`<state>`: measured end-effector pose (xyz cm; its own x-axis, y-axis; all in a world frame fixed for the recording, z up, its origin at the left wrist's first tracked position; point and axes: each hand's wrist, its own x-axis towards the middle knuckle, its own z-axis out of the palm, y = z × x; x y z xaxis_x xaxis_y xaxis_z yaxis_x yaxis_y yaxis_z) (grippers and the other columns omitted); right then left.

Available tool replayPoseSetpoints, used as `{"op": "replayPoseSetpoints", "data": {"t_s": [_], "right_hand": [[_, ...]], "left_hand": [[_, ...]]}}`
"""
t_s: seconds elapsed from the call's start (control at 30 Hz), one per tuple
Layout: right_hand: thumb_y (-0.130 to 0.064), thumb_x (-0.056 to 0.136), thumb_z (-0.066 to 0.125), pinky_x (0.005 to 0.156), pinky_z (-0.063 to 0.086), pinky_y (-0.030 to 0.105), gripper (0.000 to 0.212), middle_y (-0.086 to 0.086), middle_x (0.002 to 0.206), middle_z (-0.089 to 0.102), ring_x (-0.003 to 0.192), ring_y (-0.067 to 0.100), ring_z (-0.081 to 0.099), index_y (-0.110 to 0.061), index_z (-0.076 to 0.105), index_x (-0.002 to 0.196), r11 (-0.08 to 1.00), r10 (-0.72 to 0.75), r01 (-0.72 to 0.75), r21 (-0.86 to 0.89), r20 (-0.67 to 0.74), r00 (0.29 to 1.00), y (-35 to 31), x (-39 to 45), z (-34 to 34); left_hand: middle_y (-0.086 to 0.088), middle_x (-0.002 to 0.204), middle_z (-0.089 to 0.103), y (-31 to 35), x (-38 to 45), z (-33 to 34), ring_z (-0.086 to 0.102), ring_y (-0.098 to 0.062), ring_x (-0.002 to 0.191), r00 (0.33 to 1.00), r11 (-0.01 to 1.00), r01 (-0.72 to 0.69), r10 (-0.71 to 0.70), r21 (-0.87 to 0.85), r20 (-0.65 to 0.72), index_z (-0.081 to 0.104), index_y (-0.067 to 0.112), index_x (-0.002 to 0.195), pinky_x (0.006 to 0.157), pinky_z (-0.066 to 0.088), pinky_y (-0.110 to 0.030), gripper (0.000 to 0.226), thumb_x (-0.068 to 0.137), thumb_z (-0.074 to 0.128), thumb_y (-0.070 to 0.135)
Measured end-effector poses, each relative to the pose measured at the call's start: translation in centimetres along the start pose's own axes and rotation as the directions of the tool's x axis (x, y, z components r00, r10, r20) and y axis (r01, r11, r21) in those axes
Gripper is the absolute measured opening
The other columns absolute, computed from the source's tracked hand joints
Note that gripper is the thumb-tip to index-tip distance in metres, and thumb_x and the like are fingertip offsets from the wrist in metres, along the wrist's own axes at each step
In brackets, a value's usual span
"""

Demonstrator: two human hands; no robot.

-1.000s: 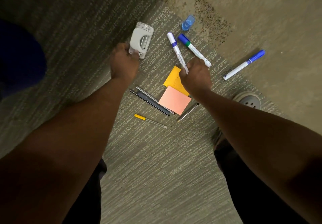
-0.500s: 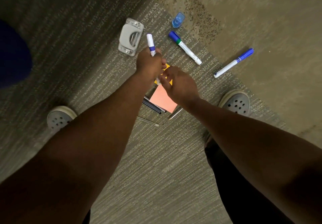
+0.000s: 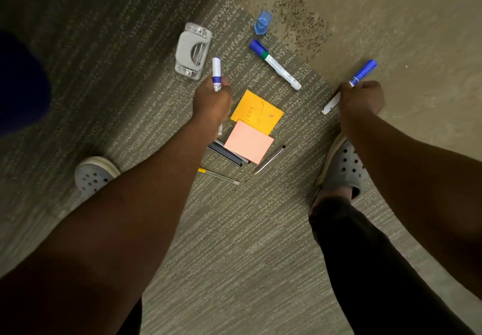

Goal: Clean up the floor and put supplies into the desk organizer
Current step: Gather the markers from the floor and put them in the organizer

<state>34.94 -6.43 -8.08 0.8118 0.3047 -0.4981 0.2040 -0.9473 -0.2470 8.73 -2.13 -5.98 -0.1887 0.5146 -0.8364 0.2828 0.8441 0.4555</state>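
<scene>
Office supplies lie scattered on the carpet. My left hand (image 3: 212, 99) is shut on a white marker with a blue band (image 3: 216, 69), just right of a grey hole punch (image 3: 192, 50). My right hand (image 3: 361, 99) is closed around a blue-capped white marker (image 3: 363, 71) at the right, low over the floor. Between my hands lie another blue-capped marker (image 3: 275, 64), a small blue sharpener (image 3: 263, 22), an orange sticky note (image 3: 257, 112) and a pink sticky note (image 3: 249, 141). Dark pens (image 3: 229, 155), a yellow-capped pen (image 3: 217, 176) and a thin silver pen (image 3: 270, 160) lie nearer me. No desk organizer is in view.
My grey perforated shoes stand at the left (image 3: 94, 174) and right (image 3: 344, 167) of the pile. The striped carpet tile meets a plain beige floor with dark crumbs (image 3: 300, 8) at the upper right. A dark blue shape (image 3: 18, 84) sits at the left edge.
My left hand let go of the hole punch and took the blue-banded marker from my right hand. My right hand then moved right and closed on the blue-capped marker there.
</scene>
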Motion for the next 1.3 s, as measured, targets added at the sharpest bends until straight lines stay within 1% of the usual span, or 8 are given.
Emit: {"op": "replayPoseSetpoints", "data": {"t_s": [0.17,0.4,0.53,0.7,0.83,1.0,1.13,1.3], "right_hand": [[-0.023,0.087,0.062,0.045,0.035,0.004,0.019,-0.003,0.083,0.061,0.063,0.002,0.057,-0.012,0.061,0.102,0.98,-0.196,0.193,0.043,0.113,0.974,-1.5,-5.1,0.4],[-0.026,0.086,0.066,0.061,0.045,0.024,0.017,0.002,0.08,0.069,0.064,0.012,0.061,-0.012,0.069,0.097,0.824,-0.562,0.536,0.182,0.384,0.733,-2.7,-14.1,3.7],[-0.027,0.087,0.065,0.063,0.047,0.028,0.016,0.003,0.081,0.07,0.065,0.016,0.064,-0.012,0.07,0.09,0.763,-0.638,0.607,0.222,0.405,0.654,-3.0,-15.4,4.6],[-0.024,0.087,0.059,0.066,0.053,0.032,0.02,0.01,0.084,0.071,0.069,0.024,0.066,-0.011,0.072,0.092,0.631,-0.758,0.753,0.187,0.354,0.548,-3.3,-13.3,4.7],[-0.023,0.09,0.054,0.092,0.043,0.033,0.033,0.016,0.121,0.054,0.11,0.028,0.053,-0.005,0.055,0.118,0.58,-0.733,0.8,-0.15,0.331,0.594,-5.0,-9.0,5.1],[-0.026,0.093,0.057,0.095,0.042,0.043,0.042,0.023,0.127,0.047,0.116,0.036,0.048,0.0,0.047,0.124,0.503,-0.618,0.781,-0.37,0.477,0.625,-6.7,-6.1,5.5],[-0.026,0.092,0.057,0.084,0.043,0.039,0.034,0.022,0.115,0.056,0.108,0.035,0.055,-0.001,0.052,0.114,0.505,-0.576,0.776,-0.377,0.522,0.629,-7.5,-7.8,4.5],[-0.02,0.086,0.06,0.07,0.042,0.032,0.024,0.017,0.096,0.067,0.089,0.032,0.063,-0.007,0.055,0.106,0.669,-0.55,0.727,-0.153,0.556,0.623,-7.6,-15.6,-0.9]], "left_hand": [[0.0,0.064,0.052,-0.3,-1.8,0.4,0.042,-0.013,0.05,0.996,0.994,0.066,-0.06,-0.088,0.07,0.056,0.018,0.088,0.049,0.035,-0.025,0.009,0.091,0.062,0.024],[-0.009,0.091,0.072,-0.5,-3.3,1.1,0.059,-0.017,0.07,0.971,0.987,0.098,-0.067,-0.127,0.231,0.065,0.016,0.1,0.054,0.04,-0.024,0.039,0.079,0.07,0.048],[-0.007,0.095,0.074,-0.7,-2.9,0.3,0.071,-0.024,0.091,0.963,0.962,0.149,-0.088,-0.231,0.256,0.064,0.022,0.091,0.062,0.045,-0.024,0.009,0.092,0.062,0.031],[-0.005,0.078,0.064,-1.4,-1.9,-1.2,0.061,-0.015,0.062,0.992,0.965,0.063,-0.031,-0.254,0.126,0.057,0.019,0.09,0.056,0.048,-0.023,0.006,0.096,0.057,0.02],[0.0,0.078,0.064,-1.7,-1.7,-2.4,0.055,-0.009,0.057,0.996,0.972,0.034,-0.014,-0.233,0.089,0.053,0.021,0.099,0.052,0.042,-0.019,0.001,0.099,0.052,0.022],[0.001,0.082,0.067,-2.1,-2.8,-3.4,0.062,-0.019,0.074,0.993,0.963,0.064,-0.036,-0.262,0.11,0.052,0.023,0.102,0.065,0.046,-0.029,0.007,0.102,0.046,0.024],[-0.002,0.082,0.066,-1.8,-5.2,-5.0,0.064,-0.018,0.073,0.989,0.938,0.102,-0.059,-0.331,0.137,0.051,0.02,0.107,0.058,0.047,-0.027,0.01,0.103,0.042,0.022],[-0.006,0.085,0.064,0.9,-10.7,-7.7,0.065,-0.025,0.077,0.974,0.867,0.182,-0.094,-0.464,0.205,0.05,0.02,0.115,0.074,0.053,-0.038,0.015,0.103,0.041,0.019]]}}
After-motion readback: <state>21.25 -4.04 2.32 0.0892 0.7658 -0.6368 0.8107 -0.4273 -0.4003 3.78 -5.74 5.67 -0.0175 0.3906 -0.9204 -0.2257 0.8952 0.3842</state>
